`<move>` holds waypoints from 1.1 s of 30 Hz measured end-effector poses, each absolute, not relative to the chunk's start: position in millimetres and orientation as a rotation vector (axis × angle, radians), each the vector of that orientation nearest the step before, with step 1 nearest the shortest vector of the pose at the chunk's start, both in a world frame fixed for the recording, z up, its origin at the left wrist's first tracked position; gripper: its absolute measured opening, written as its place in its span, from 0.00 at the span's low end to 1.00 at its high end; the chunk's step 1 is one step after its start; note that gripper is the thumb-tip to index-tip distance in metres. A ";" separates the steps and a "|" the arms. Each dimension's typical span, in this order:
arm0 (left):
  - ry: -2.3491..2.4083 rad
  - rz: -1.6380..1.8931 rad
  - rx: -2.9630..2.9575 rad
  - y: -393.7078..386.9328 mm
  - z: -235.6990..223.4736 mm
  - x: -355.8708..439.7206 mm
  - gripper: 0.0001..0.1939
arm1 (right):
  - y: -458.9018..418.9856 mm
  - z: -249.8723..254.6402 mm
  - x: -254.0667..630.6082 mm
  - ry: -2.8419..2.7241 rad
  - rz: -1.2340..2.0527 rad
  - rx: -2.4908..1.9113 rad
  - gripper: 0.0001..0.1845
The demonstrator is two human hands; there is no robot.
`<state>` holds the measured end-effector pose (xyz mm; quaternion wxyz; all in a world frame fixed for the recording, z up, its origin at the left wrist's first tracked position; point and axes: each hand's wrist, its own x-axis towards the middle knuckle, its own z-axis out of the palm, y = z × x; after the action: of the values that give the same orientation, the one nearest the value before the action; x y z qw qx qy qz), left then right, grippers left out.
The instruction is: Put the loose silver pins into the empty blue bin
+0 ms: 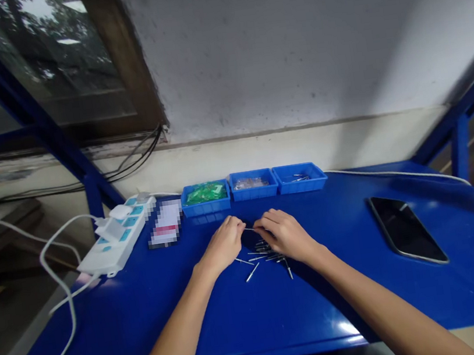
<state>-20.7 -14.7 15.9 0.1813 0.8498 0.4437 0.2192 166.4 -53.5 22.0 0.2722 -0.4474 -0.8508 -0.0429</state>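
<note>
My left hand (224,244) and my right hand (283,233) meet over the blue table (256,316), fingertips pinched together on one thin metal pin (249,229) held between them. Under and beside my right hand lies a loose pile of several similar metal pins (264,254) on the table top. One pin (253,272) lies apart, nearer to me.
Three small blue bins stand at the back: one with green parts (205,198), one with clear bags (253,184), one with metal bits (299,177). A white power strip (117,236) with cables lies left, a dark phone (406,228) right, a small card (165,223) by the strip.
</note>
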 end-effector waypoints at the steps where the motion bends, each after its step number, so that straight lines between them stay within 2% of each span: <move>1: 1.285 0.645 2.394 -14.7 16.2 -20.0 0.13 | -54.2 22.3 165.9 -2.281 -0.112 -1.206 0.12; 9: 1.421 0.803 2.320 -15.2 12.5 -11.7 0.17 | -54.3 17.2 159.1 -2.231 -0.243 -1.205 0.10; 14: 1.347 0.714 2.252 -22.3 15.3 -8.2 0.17 | -51.8 22.7 170.5 -2.118 -0.362 -1.215 0.10; 22: 1.210 0.383 2.379 -32.9 21.6 -6.9 0.07 | -48.0 61.6 232.6 -1.050 -0.729 -1.288 0.13; 24: 1.207 0.336 2.397 -33.3 22.6 -7.7 0.06 | -40.9 62.0 244.9 -1.152 -0.638 -1.477 0.13; 28: 1.214 0.303 2.420 -32.1 22.8 -10.0 0.08 | -35.0 43.5 246.9 -1.545 -0.209 -1.834 0.16; 33: 1.395 0.377 2.399 -22.9 16.6 -12.1 0.13 | -47.0 27.4 203.1 -1.878 0.069 -1.559 0.17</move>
<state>-12.1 -22.9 16.6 0.1697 0.8441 0.4910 0.1327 203.1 -47.0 27.4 0.3429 -0.5998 -0.7224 0.0265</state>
